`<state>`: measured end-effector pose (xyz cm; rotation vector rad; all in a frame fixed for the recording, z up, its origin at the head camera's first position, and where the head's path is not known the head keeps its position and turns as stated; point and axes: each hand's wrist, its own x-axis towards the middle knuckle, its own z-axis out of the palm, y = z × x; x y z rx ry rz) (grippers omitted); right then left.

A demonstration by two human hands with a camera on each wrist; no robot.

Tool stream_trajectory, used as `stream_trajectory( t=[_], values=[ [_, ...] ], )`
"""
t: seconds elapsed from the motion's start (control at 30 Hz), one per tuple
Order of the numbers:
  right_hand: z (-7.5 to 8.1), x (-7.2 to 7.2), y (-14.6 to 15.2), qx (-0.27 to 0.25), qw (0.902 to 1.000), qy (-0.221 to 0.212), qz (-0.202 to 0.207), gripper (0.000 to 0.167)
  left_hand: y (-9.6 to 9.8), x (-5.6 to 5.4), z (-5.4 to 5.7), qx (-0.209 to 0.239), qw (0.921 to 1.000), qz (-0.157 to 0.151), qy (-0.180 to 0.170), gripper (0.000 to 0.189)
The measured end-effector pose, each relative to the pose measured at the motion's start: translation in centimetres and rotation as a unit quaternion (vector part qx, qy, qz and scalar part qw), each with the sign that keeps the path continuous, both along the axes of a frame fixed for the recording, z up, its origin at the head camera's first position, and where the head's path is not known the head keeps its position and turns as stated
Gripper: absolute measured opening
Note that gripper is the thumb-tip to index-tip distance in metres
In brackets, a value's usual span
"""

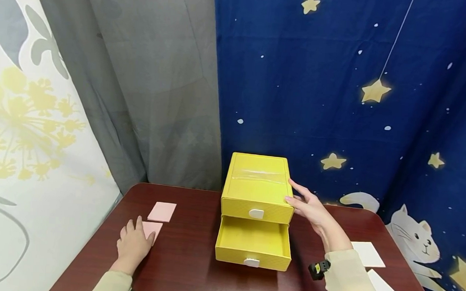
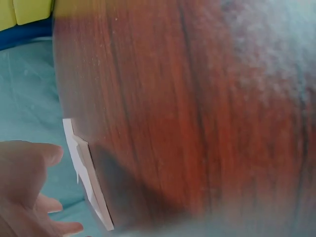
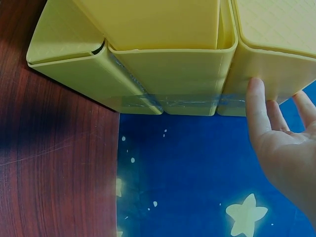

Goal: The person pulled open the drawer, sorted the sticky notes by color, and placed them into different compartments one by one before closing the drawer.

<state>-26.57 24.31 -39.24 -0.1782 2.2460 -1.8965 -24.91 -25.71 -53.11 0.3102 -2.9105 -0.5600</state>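
Note:
A yellow drawer unit (image 1: 258, 178) stands on the table, clear tape across its top. Its top drawer (image 1: 237, 207) is closed; the drawer below (image 1: 251, 242) is pulled out, and nothing shows inside it. My right hand (image 1: 311, 208) touches the unit's right side near the top with extended fingers (image 3: 256, 106). At the left, my left hand (image 1: 132, 245) is over the nearer pink square (image 1: 152, 230), fingers spread, covering part of it. A second pink square (image 1: 162, 211) lies just behind. In the left wrist view the fingers appear beside the stacked-looking pale squares (image 2: 89, 177); contact cannot be told.
Two white squares, one farther back (image 1: 368, 254) and one nearer (image 1: 382, 288), lie on the dark red wooden table (image 1: 185, 271) at the right. Behind the table hang a grey curtain (image 1: 172, 93) and a blue star-patterned curtain (image 1: 284, 99).

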Motion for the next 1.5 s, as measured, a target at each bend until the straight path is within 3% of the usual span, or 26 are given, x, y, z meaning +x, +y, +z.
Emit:
stream_trajectory(
  t=[0.53, 0.8, 1.03, 1.3, 1.5],
  values=[
    [0.1, 0.0, -0.1, -0.001, 1.0, -0.004, -0.002, 0.075, -0.8, 0.2, -0.1, -0.024, 0.9979, 0.035, -0.048, 0.085],
    [0.3, 0.0, -0.2, -0.001, 1.0, -0.002, -0.001, 0.075, -0.7, 0.3, -0.4, -0.032, 0.9977, 0.046, -0.038, 0.085],
    [0.1, 0.0, -0.2, -0.003, 1.0, -0.005, -0.004, 0.075, -0.3, 0.5, 0.3, -0.026, 0.997, 0.054, -0.049, 0.085],
    [0.1, 0.0, -0.1, -0.003, 1.0, -0.003, -0.005, 0.075, 0.1, 0.1, 1.0, -0.027, 0.9928, 0.062, -0.099, 0.093],
    [0.1, 0.1, -0.2, 0.002, 1.0, -0.005, -0.006, 0.075, -0.1, -0.1, 1.0, -0.005, 0.9922, 0.077, -0.099, 0.09]
  ],
)
